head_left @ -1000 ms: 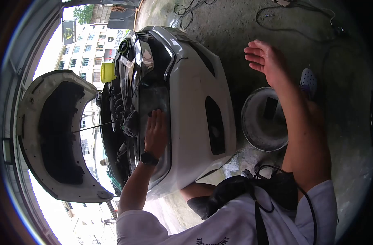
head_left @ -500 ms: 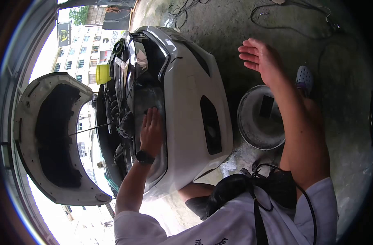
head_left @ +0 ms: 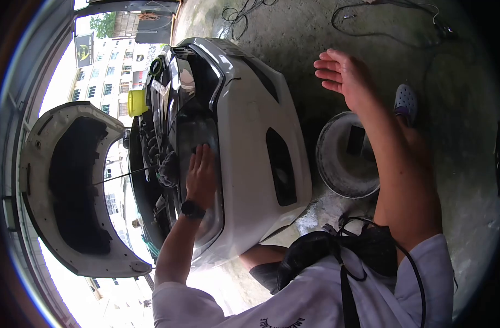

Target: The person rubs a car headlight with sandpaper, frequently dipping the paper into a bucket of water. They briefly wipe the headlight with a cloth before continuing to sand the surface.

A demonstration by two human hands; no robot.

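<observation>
My left hand (head_left: 200, 177), with a dark watch on the wrist, lies flat on the hazy headlight (head_left: 198, 128) of a white car. Its fingers are stretched out; a small dark patch shows at the fingertips, and what is under the palm is hidden. Beside it, a crumpled grey cloth (head_left: 168, 169) rests on the edge of the engine bay. Held in the air over the floor, my right hand (head_left: 348, 79) is empty, its fingers extended and slightly apart. Below that forearm stands a round bucket (head_left: 329, 177) with a dark rectangular piece in it.
The view is turned sideways. A raised hood (head_left: 34, 180) is propped by a thin rod (head_left: 124, 175). The white bumper (head_left: 247, 147) fills the middle. A yellow container (head_left: 136, 103) stands by the engine bay. Cables (head_left: 364, 8) lie on the concrete floor.
Both hands keep nearly the same places; the left hand stays on the headlight. The whole view has shifted slightly.
</observation>
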